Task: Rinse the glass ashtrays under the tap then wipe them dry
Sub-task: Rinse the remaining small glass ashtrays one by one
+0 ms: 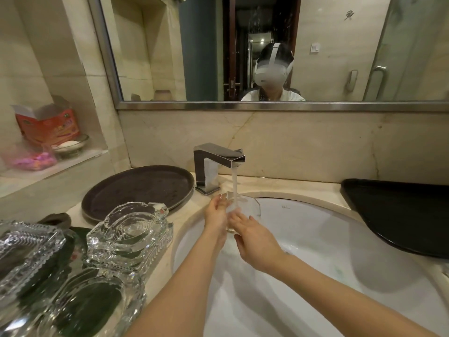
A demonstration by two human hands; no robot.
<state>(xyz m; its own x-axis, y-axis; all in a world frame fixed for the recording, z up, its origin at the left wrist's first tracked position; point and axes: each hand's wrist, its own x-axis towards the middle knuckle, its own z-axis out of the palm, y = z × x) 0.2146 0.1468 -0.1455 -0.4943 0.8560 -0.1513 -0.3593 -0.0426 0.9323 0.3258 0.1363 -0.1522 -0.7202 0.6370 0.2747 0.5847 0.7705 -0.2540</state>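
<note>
Under the tap [218, 164], water runs onto a clear glass ashtray [243, 205] held over the sink [315, 239]. Left hand [216, 212] grips its left edge, fingers curled round the glass; right hand [252, 237] lies against its near side, fingers fairly straight. More glass ashtrays [126, 229] sit well left of the fingers.

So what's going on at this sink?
A person is rinsing a glass ashtray under the running tap over the basin. The left hand holds it on one side, and the right hand is against the other side with fingers fairly straight. More ashtrays wait stacked on the counter at left, near a round dark tray. No wiping has begun yet.
</note>
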